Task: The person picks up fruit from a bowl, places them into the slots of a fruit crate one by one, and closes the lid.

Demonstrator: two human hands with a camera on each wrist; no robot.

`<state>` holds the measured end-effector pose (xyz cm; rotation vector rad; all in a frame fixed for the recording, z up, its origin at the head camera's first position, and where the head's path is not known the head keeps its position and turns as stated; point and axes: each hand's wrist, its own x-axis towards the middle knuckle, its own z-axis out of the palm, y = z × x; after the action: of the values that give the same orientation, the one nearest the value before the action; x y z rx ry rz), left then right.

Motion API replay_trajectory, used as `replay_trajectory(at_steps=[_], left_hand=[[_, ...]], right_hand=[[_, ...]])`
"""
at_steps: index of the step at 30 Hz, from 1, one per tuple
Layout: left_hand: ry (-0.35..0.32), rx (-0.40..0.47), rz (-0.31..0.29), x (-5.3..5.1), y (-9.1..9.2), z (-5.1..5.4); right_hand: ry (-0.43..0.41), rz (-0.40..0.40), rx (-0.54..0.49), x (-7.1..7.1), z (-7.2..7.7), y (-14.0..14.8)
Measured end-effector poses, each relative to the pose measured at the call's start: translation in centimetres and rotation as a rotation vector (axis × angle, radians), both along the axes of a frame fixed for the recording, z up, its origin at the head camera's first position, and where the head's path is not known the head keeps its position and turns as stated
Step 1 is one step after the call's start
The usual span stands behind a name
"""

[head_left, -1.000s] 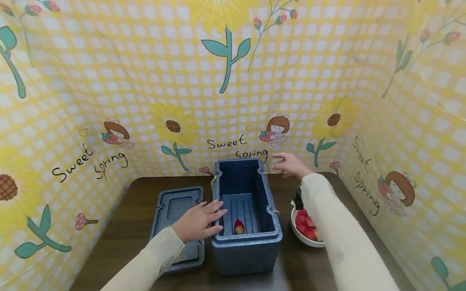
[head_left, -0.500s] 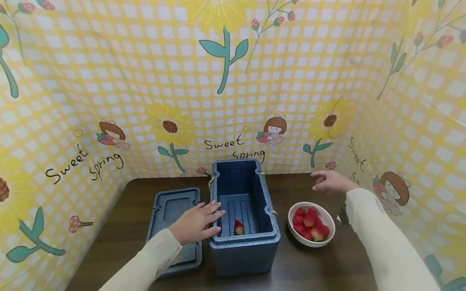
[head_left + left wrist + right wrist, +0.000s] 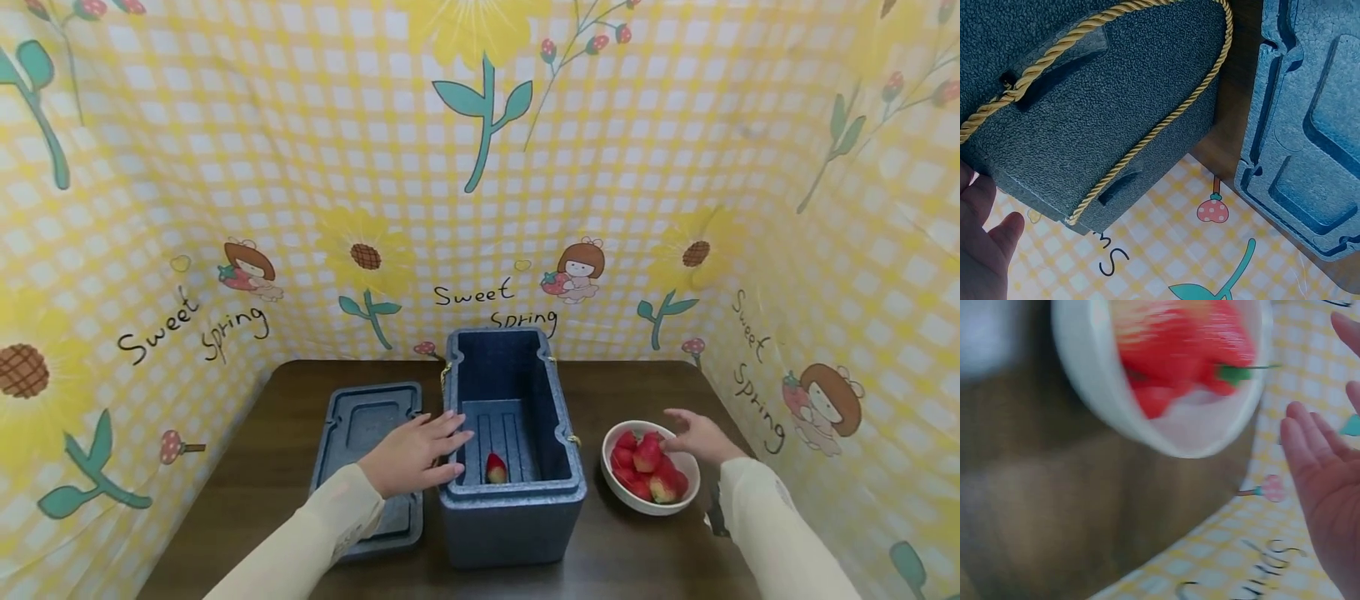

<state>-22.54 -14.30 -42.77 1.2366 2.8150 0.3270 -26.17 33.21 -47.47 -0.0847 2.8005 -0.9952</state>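
My left hand (image 3: 414, 454) rests with spread fingers on the left rim of a dark blue foam box (image 3: 513, 529). One strawberry (image 3: 496, 469) lies on the box floor near its front wall. To the right stands a white bowl (image 3: 611, 479) with several strawberries (image 3: 649, 456) in it. Over the bowl's right rim hovers my right hand (image 3: 701, 439), its fingers parted and nothing in them. In the right wrist view the palm (image 3: 1335, 494) shows empty beside the blurred bowl. The left wrist view has the box's side with a yellow rope (image 3: 1147, 140) and a few left fingertips at its edge.
The box's lid (image 3: 367, 425) lies flat on the dark wooden table (image 3: 247, 492), left of the box and partly under my left forearm. A yellow checked cloth (image 3: 390, 167) hangs behind and along both sides of the table.
My right hand has swung from beside the box's far end to the right, then down and toward me to the bowl. The left hand stays at the box rim.
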Motion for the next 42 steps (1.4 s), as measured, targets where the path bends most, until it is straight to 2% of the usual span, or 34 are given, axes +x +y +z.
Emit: replay_trajectory(at_steps=[6, 12, 17, 22, 28, 32, 37, 42], left_hand=[[0.003, -0.019, -0.02, -0.1, 0.6, -0.1], [0.011, -0.028, -0.015, -0.1, 0.5, 0.1], [0.039, -0.034, -0.015, -0.4, 0.6, 0.1], [0.015, -0.041, -0.008, -0.3, 0.6, 0.1], [0.019, -0.038, -0.004, -0.1, 0.3, -0.1], [0.029, -0.039, -0.011, 0.0, 0.1, 0.1], [0.028, -0.045, -0.01, 0.1, 0.0, 0.5], [0.021, -0.057, 0.001, 0.3, -0.2, 0.6]], right_hand=[[-0.072, -0.08, -0.045, 1.4, -3.3, 0.8], [-0.072, -0.087, -0.123, 1.1, -5.3, 0.7], [-0.072, -0.115, -0.131, 0.3, -5.6, 0.4], [-0.053, -0.098, -0.14, 0.4, -5.9, -0.6], [0.027, -0.064, -0.157, 0.5, -6.8, -1.7], [0.071, -0.045, -0.103, 0.2, -7.2, -2.1], [0.07, -0.057, -0.051, -0.3, -7.5, -2.5], [0.05, -0.078, -0.078, -0.6, -7.9, -2.7]])
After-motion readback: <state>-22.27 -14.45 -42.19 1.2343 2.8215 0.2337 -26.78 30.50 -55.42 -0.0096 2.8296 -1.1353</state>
